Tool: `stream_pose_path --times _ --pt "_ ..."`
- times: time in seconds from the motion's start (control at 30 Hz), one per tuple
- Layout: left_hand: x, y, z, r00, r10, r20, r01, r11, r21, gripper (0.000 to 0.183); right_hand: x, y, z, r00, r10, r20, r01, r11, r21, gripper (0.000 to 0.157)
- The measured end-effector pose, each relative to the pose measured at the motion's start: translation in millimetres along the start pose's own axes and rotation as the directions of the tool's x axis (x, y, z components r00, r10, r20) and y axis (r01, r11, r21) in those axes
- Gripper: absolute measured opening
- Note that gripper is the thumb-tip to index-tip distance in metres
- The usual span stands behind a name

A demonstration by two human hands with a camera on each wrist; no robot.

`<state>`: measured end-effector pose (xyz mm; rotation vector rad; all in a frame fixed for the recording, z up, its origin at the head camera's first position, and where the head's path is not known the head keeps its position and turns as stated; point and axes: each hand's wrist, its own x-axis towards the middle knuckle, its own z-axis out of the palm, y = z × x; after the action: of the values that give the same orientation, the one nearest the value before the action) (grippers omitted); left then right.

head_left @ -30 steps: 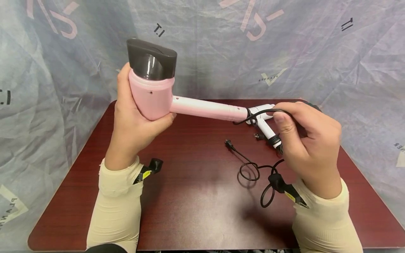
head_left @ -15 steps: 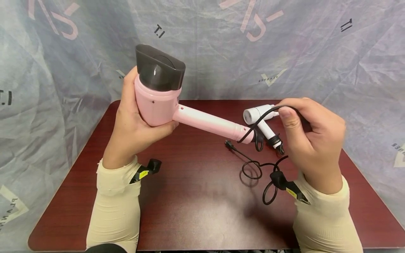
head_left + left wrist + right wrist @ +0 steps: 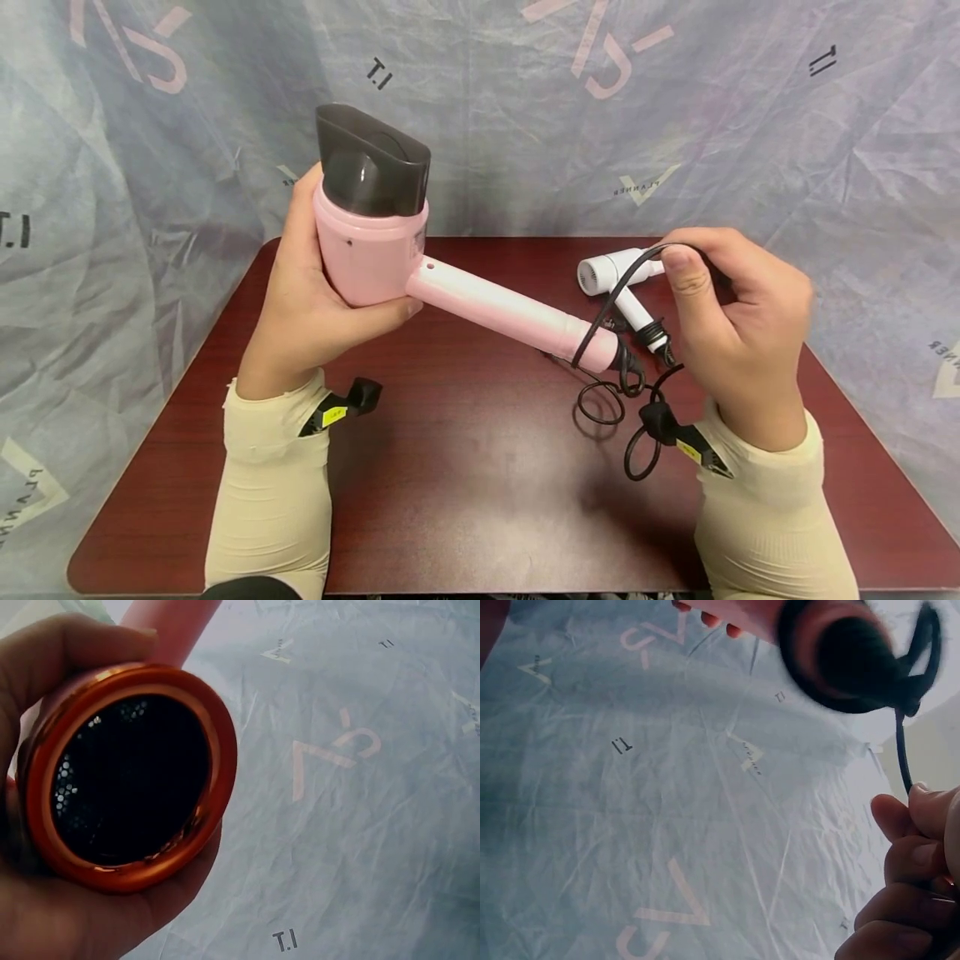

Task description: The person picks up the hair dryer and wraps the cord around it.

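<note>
A pink hair dryer with a black nozzle is held up above the table, its handle slanting down to the right. My left hand grips it round the barrel, thumb beneath where the handle joins. In the left wrist view the dryer's round back grille shows inside a shiny orange-copper ring. Between thumb and forefinger my right hand pinches the black cord. That cord loops round the handle's end, and its loose length hangs in coils below the hand.
Behind the cord, a white hair dryer lies at the back right of the dark red table, its own cord wound round its handle. A grey printed cloth hangs behind the table.
The pink dryer's handle end has swung down, away from the right hand, uncovering the white dryer. More cord now spans between handle and right hand. Both hands keep their hold.
</note>
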<state>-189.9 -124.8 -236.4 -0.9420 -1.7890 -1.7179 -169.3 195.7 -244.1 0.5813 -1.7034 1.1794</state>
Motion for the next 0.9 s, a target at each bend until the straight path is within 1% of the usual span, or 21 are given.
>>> stream_pose_path --times 0.13,0.3,0.4,0.5,0.63,0.77,0.83,0.9 --pt "-1.1 2.4 1.0 1.0 -0.019 -0.011 0.019 0.998 -0.059 0.104 0 -3 1.0 0.999 0.025 0.046 -0.025 1.0 -0.017 0.032" --pt "-2.0 3.8 3.1 1.0 0.003 -0.026 -0.006 0.993 -0.121 0.103 -2 5 0.3 0.989 0.052 0.137 -0.046 0.998 -0.048 0.025" --pt "-2.4 4.9 4.8 0.999 0.01 -0.053 -0.017 0.989 -0.144 0.101 -3 12 1.0 0.977 0.058 0.207 -0.047 0.997 -0.061 0.021" --pt "-2.4 5.9 6.3 0.996 0.017 -0.089 -0.03 0.989 -0.148 0.097 -4 18 1.7 0.956 0.072 0.286 -0.048 0.995 -0.092 0.019" --pt "-1.4 6.8 8.5 0.989 0.02 -0.145 -0.044 0.985 -0.166 0.089 -7 22 2.2 0.913 0.114 0.392 -0.055 0.986 -0.158 0.021" --pt "-0.2 6.8 11.0 0.98 0.007 -0.197 -0.046 0.98 -0.193 0.089 -10 25 5.3 0.878 0.139 0.457 -0.032 0.971 -0.235 0.017" --pt "0.4 6.6 12.0 0.976 0.006 -0.219 -0.049 0.98 -0.192 0.089 -12 26 7.5 0.865 0.173 0.472 -0.072 0.972 -0.224 0.018" --pt "0.9 6.3 12.6 0.972 0.007 -0.236 -0.052 0.982 -0.184 0.088 -14 26 8.9 0.846 0.226 0.482 -0.145 0.969 -0.201 0.018"
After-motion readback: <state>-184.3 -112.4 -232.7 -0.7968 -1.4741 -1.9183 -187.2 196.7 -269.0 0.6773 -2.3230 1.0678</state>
